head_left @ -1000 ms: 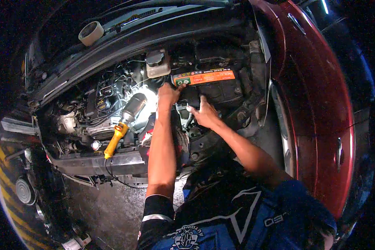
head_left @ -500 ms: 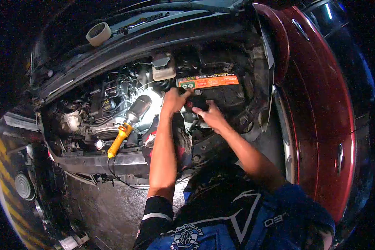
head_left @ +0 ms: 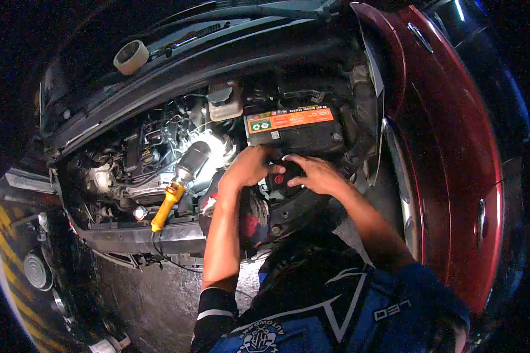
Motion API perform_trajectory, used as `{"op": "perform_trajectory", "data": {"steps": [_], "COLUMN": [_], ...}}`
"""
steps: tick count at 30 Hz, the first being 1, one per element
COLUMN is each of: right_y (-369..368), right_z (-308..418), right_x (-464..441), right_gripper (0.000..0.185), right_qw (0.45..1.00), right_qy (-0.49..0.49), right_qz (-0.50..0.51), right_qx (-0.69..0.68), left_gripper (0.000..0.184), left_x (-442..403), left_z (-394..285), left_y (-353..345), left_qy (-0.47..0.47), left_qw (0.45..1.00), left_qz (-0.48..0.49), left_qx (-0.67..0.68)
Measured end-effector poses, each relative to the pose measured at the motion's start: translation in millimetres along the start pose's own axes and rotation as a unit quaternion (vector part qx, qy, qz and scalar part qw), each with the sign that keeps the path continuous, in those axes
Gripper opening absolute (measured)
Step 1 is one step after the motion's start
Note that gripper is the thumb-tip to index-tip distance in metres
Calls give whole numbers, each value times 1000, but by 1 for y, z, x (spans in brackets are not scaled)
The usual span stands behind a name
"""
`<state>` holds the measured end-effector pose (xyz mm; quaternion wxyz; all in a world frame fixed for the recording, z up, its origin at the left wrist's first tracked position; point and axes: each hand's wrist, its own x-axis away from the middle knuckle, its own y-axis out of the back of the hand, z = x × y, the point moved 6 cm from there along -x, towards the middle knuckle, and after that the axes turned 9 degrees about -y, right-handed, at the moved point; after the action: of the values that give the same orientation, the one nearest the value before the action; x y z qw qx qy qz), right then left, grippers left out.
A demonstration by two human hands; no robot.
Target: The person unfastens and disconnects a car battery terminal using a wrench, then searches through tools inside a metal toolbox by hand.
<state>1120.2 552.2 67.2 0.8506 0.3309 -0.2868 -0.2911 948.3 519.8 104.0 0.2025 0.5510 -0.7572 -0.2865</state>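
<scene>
A black terminal cover with a red plus mark (head_left: pixel 280 179) is at the near side of the car battery (head_left: pixel 303 138), which has an orange label. My left hand (head_left: pixel 248 168) grips the cover's left side, thumb by the red mark. From the right, my right hand (head_left: pixel 319 175) has its fingers and thumb on the same cover. Whatever lies under the cover is hidden by it and by my hands. A dark cloth with red patches (head_left: pixel 250 226) lies beside my left forearm.
A lit work lamp with a yellow handle (head_left: pixel 168 206) rests on the engine (head_left: pixel 144 150), its cord hanging over the front edge. Behind are a fluid reservoir (head_left: pixel 225 105) and a roll of tape (head_left: pixel 131 57). A red car (head_left: pixel 447 176) stands close on the right.
Both hands have come nearer to me with the terminal cover, away from the battery's label. The red plus mark now shows more plainly. My view has shifted slightly.
</scene>
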Motion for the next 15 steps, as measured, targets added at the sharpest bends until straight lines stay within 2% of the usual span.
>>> {"op": "perform_trajectory", "data": {"steps": [2,3,6,7,10,11,12,14,15], "right_y": [3,6,1,5,14,32,51,68,70], "right_z": [14,18,15,16,-11,-18,-23,-55,-64], "right_x": [9,12,10,11,3,9,14,16,16], "right_gripper": [72,69,63,53,43,35,31,31,29], "right_qw": [1000,1000,997,997,989,977,953,913,915], "right_qy": [6,10,58,67,7,-37,-8,-85,-97], "right_qz": [3,4,48,41,-41,-129,-237,-326,-322], "right_qx": [4,6,-13,-15,-140,-165,-188,-229,-221], "left_gripper": [39,42,43,42,41,38,37,36,32], "left_x": [13,20,43,50,72,78,80,84,84], "left_z": [-10,2,-4,-31,-41,-39,-38,-37,-41], "left_y": [0,-11,-24,-12,-18,-21,-24,-31,-31], "left_qy": [20,35,38,24,24,43,49,62,66], "left_qw": [1000,997,995,999,989,988,987,985,983], "left_qz": [5,17,-20,-47,-121,-129,-134,-142,-144], "left_qx": [-16,65,84,4,-80,-67,-73,-82,-90]}}
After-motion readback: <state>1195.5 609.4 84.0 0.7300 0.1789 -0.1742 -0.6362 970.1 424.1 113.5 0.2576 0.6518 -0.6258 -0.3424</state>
